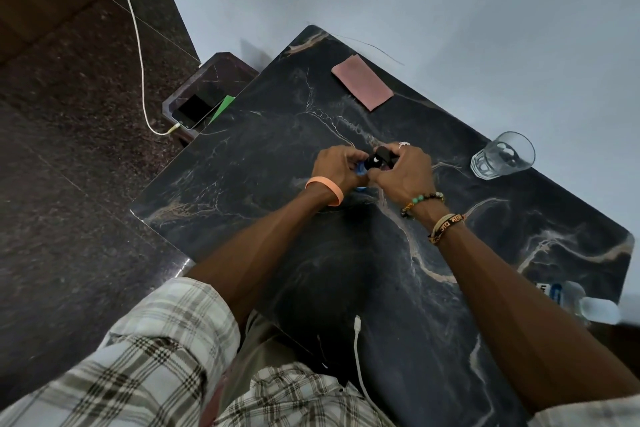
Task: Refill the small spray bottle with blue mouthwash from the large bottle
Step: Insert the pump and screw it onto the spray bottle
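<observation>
The worktop [346, 246] was black marble with pale veins, set against a pale blue-grey wall [450, 3] over a dark speckled floor [69, 184]. On it lay a pink cloth [362, 83] and a glass tumbler [502, 156]. A phone [199, 109] sat on a low side table [221, 68], plugged into a white cable [138, 45].

Mid-worktop, the left hand [337, 166] curled its grip round the blue small spray bottle [361, 170], while the right hand [401, 173] closed on its black top [379, 157].

The large bottle [571, 298] stood blurred at the near right corner, its blue label unreadable.
</observation>
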### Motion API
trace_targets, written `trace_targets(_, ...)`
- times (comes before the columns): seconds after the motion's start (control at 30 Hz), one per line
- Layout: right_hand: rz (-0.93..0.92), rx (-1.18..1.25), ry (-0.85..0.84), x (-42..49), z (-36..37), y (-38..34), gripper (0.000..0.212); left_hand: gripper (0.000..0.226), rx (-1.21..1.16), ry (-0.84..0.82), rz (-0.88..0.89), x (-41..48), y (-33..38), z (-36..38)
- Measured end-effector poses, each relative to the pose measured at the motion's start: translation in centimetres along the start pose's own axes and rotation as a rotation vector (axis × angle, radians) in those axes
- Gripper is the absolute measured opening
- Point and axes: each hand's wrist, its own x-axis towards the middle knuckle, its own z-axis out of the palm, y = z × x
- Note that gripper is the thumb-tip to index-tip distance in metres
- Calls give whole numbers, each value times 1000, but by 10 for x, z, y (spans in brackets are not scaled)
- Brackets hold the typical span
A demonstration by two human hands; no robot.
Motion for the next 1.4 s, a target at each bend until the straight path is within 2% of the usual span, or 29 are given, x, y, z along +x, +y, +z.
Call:
trace_targets(0.13, 19, -70, 39, -4, 6, 5, 39, 37, 1, 16, -9, 0, -4, 2)
trace_targets(0.23, 30, -42, 18, -7, 9, 8, 51, 36, 33, 22, 5, 1, -4, 3)
trace_targets(0.33, 27, -65, 26, -8, 11, 10, 38, 38, 33, 31, 8, 1, -3, 2)
trace_targets(0.47, 29, -45, 15, -9, 11, 9, 49, 38, 40, 12, 12, 0, -4, 3)
trace_targets(0.6, 33, -77, 0, -8, 11, 8, 38, 40, 28, 27, 3, 0, -4, 1)
trace_targets(0.7, 59, -6, 13, -8, 11, 5, 49, 26, 63, 14, 13, 0, -4, 1)
trace_targets(0.77, 36, -14, -10, -9, 12, 6, 45, 21, 74, 17, 8, 1, -3, 0)
trace_targets(0.83, 38, -44, 9, -10, 12, 6, 37, 26, 49, 19, -1, 0, -2, 0)
trace_targets(0.93, 86, 34, 39, -9, 11, 5, 46, 39, 19, 5, 4, 0, -3, 0)
trace_targets(1.0, 70, 46, 11, -10, 11, 4, 49, 39, 32, 5, 9, 0, -3, 1)
trace_targets(1.07, 66, 5, 20, -10, 13, 5, 40, 41, 23, 2, 9, 0, -3, 0)
trace_targets(1.23, 113, 54, 29, -10, 13, 2, 51, 37, 29, 2, 12, -1, -1, -1)
trace_targets(1.33, 103, -1, 35, -10, 14, 4, 41, 35, 14, 3, 12, -2, -1, -2)
trace_targets(1.4, 128, 41, 41, -10, 13, 5, 47, 35, -1, 4, 9, -2, -1, -1)
